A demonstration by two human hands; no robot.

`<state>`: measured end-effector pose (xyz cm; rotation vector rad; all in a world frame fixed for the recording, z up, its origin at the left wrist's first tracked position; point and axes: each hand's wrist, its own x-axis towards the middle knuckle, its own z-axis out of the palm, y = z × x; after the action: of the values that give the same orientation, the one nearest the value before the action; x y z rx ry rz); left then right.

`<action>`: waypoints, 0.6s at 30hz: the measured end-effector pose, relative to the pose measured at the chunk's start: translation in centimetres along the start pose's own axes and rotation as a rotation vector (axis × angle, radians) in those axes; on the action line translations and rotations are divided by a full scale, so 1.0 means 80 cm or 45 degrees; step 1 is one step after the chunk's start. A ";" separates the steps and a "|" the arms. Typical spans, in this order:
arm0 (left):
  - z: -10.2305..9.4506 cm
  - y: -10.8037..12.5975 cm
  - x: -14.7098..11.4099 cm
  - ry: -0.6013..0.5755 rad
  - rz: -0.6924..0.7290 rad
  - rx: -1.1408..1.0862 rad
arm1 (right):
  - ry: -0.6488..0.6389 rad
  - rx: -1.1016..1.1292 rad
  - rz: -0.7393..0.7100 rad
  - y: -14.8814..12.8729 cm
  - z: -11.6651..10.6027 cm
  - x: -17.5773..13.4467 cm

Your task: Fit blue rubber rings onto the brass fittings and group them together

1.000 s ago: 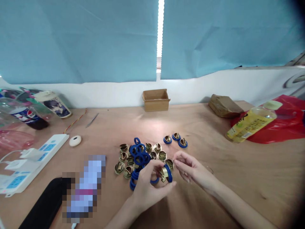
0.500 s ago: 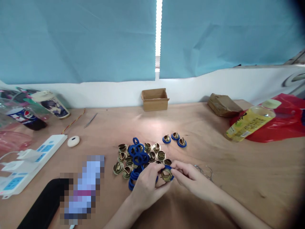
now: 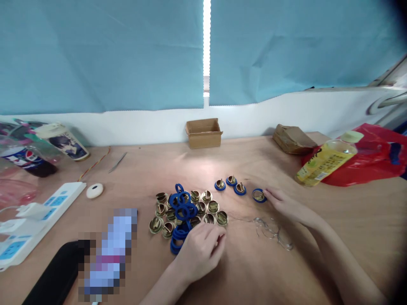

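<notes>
My right hand (image 3: 286, 205), reaching out to the right, pinches the edge of a round brass-coloured piece (image 3: 259, 196) rimmed by a blue ring. My left hand (image 3: 203, 248) is curled closed low in front of the pile, and nothing shows in its fingers. Beside it lie several loose blue rings (image 3: 182, 212), heaped over part of the pile. Around these sit several brass-coloured round pieces (image 3: 213, 206) with clip-like parts facing up, no blue rim on them. Behind, to the right, three blue-rimmed pieces (image 3: 240, 189) form a small group.
Thin metal wire rings (image 3: 273, 232) lie below my right forearm. A cardboard box (image 3: 204, 134) stands against the wall. On the right are a yellow-labelled bottle (image 3: 327, 161) and red bag (image 3: 375, 156); on the left, a power strip (image 3: 43, 220), phone (image 3: 111, 250) and black case (image 3: 57, 275).
My right hand has carried the blue-rimmed piece away from my left hand, to the right and farther back. My left hand let go of it and curled closed. The view shifted slightly.
</notes>
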<state>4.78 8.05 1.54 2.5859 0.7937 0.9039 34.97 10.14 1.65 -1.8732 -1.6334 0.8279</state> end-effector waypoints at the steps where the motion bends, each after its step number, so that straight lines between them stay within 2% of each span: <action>1: 0.001 0.000 0.000 -0.026 0.020 0.017 | -0.037 -0.019 0.010 0.007 0.000 0.003; 6: 0.002 0.000 -0.002 -0.092 0.034 0.079 | -0.130 -0.035 0.003 0.019 0.010 0.008; 10: 0.000 0.000 -0.001 -0.064 0.020 0.107 | -0.143 -0.096 0.011 0.018 0.013 0.012; 14: -0.001 0.000 0.001 -0.034 0.023 0.103 | -0.072 -0.177 -0.065 0.020 0.013 0.014; 18: 0.003 -0.002 -0.001 0.031 0.040 0.086 | -0.093 -0.260 -0.077 0.021 0.014 0.014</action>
<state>4.79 8.13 1.27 2.6572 0.8056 0.9350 35.38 10.96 -0.48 -1.9388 -1.8720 0.7359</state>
